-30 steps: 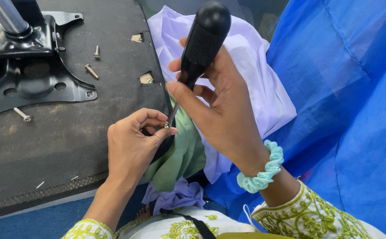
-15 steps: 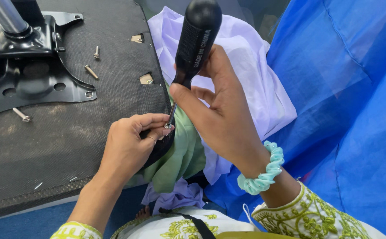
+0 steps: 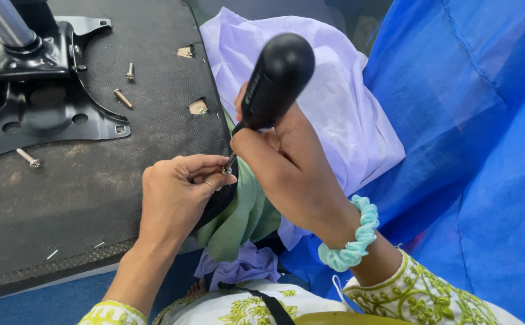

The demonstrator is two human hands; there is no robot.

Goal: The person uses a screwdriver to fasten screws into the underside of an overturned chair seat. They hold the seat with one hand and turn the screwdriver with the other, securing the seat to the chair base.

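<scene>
My right hand (image 3: 286, 165) grips the black handle of a screwdriver (image 3: 269, 84), its tip pointing down and left at the edge of a black fabric-covered chair seat underside (image 3: 82, 204). My left hand (image 3: 175, 192) pinches the screwdriver's metal tip, or a small screw at it, against the seat's right edge; which one I cannot tell. A teal scrunchie (image 3: 355, 241) circles my right wrist.
A black metal chair mechanism plate (image 3: 46, 114) with a grey column (image 3: 6, 24) sits at top left. Loose bolts (image 3: 124, 98) lie on the seat, one bolt (image 3: 29, 157) further left. Lilac cloth (image 3: 334, 102), green cloth (image 3: 244, 216) and blue sheeting (image 3: 473, 138) lie to the right.
The screwdriver handle has tilted more to the right and toward the camera. My left hand stays pinched at the tip by the seat edge.
</scene>
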